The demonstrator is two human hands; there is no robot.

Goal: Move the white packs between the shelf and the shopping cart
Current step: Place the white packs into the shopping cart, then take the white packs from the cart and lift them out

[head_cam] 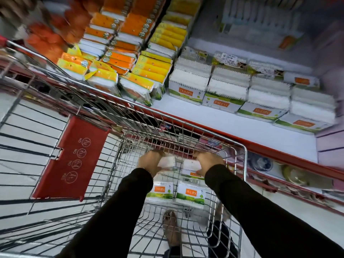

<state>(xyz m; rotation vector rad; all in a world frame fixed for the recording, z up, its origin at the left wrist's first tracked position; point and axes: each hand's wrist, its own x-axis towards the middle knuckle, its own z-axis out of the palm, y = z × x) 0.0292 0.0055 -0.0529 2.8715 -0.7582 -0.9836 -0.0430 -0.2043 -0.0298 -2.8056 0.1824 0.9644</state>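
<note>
Left hand [150, 161]: grip clenched on a white pack [168, 162], fingers curled over its far edge, label too blurred to read. Right hand [208, 162]: grip grasping a second white pack [191, 168], with an orange label patch at its near end, text not legible. Both hands are low inside the shopping cart [245, 164], close to its far right wire corner. Black sleeves [242, 202] cover both forearms. Just nearer, two more packs lie side by side on the cart floor, a left pack [161, 191] and a right pack [190, 194]. Each has an orange "TULIPS" label over a green strip with a tree, and the smaller print is unreadable. Shoes [171, 228] show through the cart floor wires, blurred. Left in the cart is a red flap [72, 159] with a row of round pictograms, three marked "NO". Far right, the shelf [242, 127] carries stacks of the same white packs [229, 86]. "TULIPS" reads on the front labels, and one label faces upside down. The stickers on top of the stacks cannot be read. Further left on the shelf are orange and yellow packs [130, 53], print too small to read. The upper shelf [260, 15] is smeared by motion blur, goods unclear. A lower shelf [270, 168] under the red edge holds round items, hard to make out. The frame edges cut off the cart at left and near.
</note>
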